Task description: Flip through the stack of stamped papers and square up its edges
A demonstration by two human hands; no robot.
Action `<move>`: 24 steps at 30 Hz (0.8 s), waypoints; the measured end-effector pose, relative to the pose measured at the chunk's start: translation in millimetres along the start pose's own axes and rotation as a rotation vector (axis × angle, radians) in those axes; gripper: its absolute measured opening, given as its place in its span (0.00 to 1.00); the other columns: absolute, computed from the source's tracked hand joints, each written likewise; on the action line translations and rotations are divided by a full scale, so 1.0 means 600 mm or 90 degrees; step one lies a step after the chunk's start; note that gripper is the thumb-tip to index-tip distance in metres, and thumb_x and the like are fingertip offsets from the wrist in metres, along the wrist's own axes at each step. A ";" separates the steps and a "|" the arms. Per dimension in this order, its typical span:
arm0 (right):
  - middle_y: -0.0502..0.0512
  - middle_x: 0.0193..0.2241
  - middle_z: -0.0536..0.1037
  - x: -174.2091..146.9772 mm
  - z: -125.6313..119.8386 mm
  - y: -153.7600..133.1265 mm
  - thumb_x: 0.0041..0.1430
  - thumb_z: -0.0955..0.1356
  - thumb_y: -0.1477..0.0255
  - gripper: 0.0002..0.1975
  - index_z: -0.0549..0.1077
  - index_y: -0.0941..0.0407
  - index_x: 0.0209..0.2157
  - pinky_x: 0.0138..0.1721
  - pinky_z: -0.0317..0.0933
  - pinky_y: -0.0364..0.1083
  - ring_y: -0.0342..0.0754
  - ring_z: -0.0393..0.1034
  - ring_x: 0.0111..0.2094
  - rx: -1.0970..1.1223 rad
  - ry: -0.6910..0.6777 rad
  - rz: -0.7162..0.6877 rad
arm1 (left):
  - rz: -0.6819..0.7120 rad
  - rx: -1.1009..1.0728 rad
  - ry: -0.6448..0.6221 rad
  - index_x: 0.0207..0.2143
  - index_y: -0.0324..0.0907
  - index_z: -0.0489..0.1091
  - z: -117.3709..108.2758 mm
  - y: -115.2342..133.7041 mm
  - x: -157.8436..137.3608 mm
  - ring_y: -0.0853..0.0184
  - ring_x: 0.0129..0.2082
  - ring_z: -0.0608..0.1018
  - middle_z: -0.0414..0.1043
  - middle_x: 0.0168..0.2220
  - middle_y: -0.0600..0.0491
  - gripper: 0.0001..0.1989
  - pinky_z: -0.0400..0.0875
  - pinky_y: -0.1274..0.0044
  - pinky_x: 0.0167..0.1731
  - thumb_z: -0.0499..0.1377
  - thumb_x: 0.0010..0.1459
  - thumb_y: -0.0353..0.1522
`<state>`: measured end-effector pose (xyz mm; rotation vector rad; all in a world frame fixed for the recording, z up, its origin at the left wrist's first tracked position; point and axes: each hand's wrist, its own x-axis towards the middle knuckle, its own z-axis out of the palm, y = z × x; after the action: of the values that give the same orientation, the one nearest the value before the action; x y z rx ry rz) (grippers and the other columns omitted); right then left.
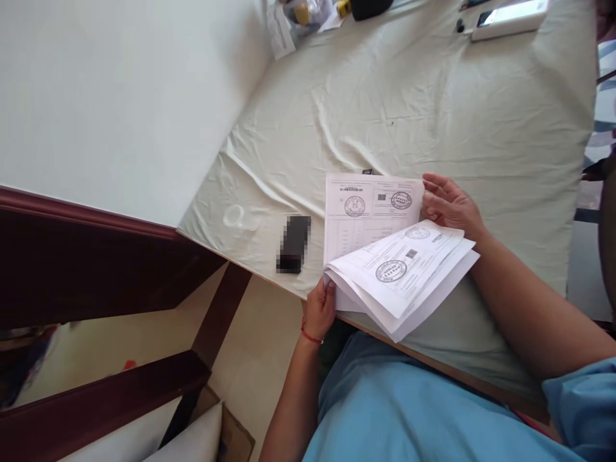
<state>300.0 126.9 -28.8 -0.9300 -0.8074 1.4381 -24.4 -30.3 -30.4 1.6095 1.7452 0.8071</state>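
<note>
Several stamped, printed sheets of paper (394, 276) are folded over toward me, their left edge gathered in my left hand (321, 308). That hand is closed on the bundle near the table's front edge, with a red string bracelet at the wrist. Beneath the folded sheets, another stamped sheet of paper (356, 224) lies face up. My right hand (452, 206) has its fingers and thumb closed at the upper right edge of this sheet, beside the raised pages. Left of the papers lies a dark, pixelated phone-like object (294, 244), touched by neither hand.
A pale cloth covers the table (385, 128). A clear round plastic piece (234, 216) lies at the left, and a small black item (367, 172) peeks out behind the papers. At the far right is a white device (511, 20); plastic bags (308, 14) sit by the wall.
</note>
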 end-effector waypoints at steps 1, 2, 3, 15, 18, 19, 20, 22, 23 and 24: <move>0.49 0.50 0.78 0.001 0.002 0.004 0.45 0.82 0.67 0.24 0.79 0.44 0.45 0.19 0.59 0.43 0.38 0.61 0.24 0.002 0.007 -0.002 | 0.000 -0.002 0.000 0.41 0.41 0.73 0.000 -0.002 -0.001 0.59 0.35 0.78 0.79 0.35 0.47 0.26 0.71 0.71 0.37 0.49 0.70 0.53; 0.49 0.47 0.79 0.003 0.003 0.007 0.44 0.82 0.67 0.23 0.79 0.45 0.44 0.19 0.58 0.43 0.38 0.61 0.23 0.006 0.009 -0.003 | -0.002 -0.009 0.000 0.40 0.41 0.73 0.000 -0.004 -0.002 0.60 0.35 0.77 0.79 0.35 0.48 0.26 0.70 0.72 0.37 0.49 0.69 0.53; 0.48 0.43 0.80 0.003 0.003 0.008 0.44 0.82 0.68 0.22 0.79 0.47 0.42 0.18 0.57 0.43 0.38 0.61 0.23 0.010 0.013 -0.005 | -0.006 -0.018 0.001 0.41 0.41 0.73 0.001 -0.005 -0.003 0.61 0.34 0.77 0.79 0.35 0.48 0.25 0.70 0.72 0.36 0.50 0.70 0.52; 0.45 0.22 0.74 -0.012 0.003 0.000 0.49 0.81 0.66 0.13 0.75 0.51 0.28 0.22 0.59 0.48 0.43 0.62 0.18 0.061 -0.016 0.019 | -0.004 -0.005 0.013 0.46 0.42 0.74 0.002 0.012 0.001 0.55 0.45 0.80 0.81 0.39 0.45 0.22 0.72 0.69 0.44 0.51 0.70 0.49; 0.49 0.26 0.78 -0.014 0.009 0.000 0.49 0.81 0.65 0.13 0.76 0.51 0.29 0.26 0.66 0.51 0.47 0.71 0.24 0.067 -0.015 0.024 | -0.003 -0.003 0.014 0.46 0.42 0.74 0.002 0.011 0.000 0.54 0.47 0.80 0.81 0.40 0.45 0.22 0.73 0.68 0.46 0.51 0.71 0.48; 0.49 0.28 0.78 -0.015 0.011 -0.001 0.50 0.81 0.65 0.13 0.76 0.51 0.30 0.27 0.67 0.51 0.47 0.71 0.26 0.069 -0.016 0.022 | -0.003 -0.005 0.014 0.45 0.42 0.75 0.002 0.010 0.000 0.54 0.48 0.80 0.81 0.40 0.45 0.22 0.73 0.69 0.46 0.51 0.70 0.48; 0.49 0.29 0.78 -0.015 0.013 -0.002 0.50 0.81 0.66 0.13 0.76 0.51 0.31 0.27 0.67 0.50 0.46 0.71 0.26 0.068 -0.015 0.016 | -0.003 -0.008 0.012 0.45 0.42 0.75 0.002 0.008 0.000 0.54 0.48 0.80 0.81 0.40 0.46 0.21 0.73 0.69 0.47 0.51 0.70 0.48; 0.47 0.29 0.77 -0.015 0.015 -0.006 0.48 0.81 0.68 0.14 0.76 0.50 0.32 0.24 0.64 0.47 0.42 0.66 0.23 0.069 -0.004 0.001 | -0.002 -0.013 0.008 0.46 0.42 0.75 0.002 0.005 0.000 0.54 0.49 0.80 0.81 0.42 0.45 0.21 0.72 0.68 0.48 0.52 0.70 0.47; 0.47 0.29 0.76 -0.014 0.015 -0.008 0.47 0.81 0.69 0.15 0.75 0.50 0.33 0.22 0.62 0.45 0.41 0.63 0.22 0.072 0.006 0.001 | -0.002 -0.017 0.005 0.47 0.41 0.75 0.002 0.003 0.000 0.54 0.50 0.79 0.81 0.43 0.45 0.21 0.72 0.68 0.49 0.52 0.71 0.47; 0.46 0.30 0.75 -0.014 0.014 -0.009 0.47 0.81 0.69 0.15 0.74 0.50 0.32 0.20 0.59 0.43 0.40 0.60 0.22 0.078 0.016 0.008 | -0.003 -0.022 0.003 0.48 0.41 0.75 0.002 0.001 0.001 0.54 0.50 0.79 0.81 0.44 0.45 0.21 0.72 0.68 0.50 0.52 0.71 0.47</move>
<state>295.1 119.5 -19.3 -0.8593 -0.6889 1.4668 -23.1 -29.9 -30.6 1.5813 1.7281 0.8360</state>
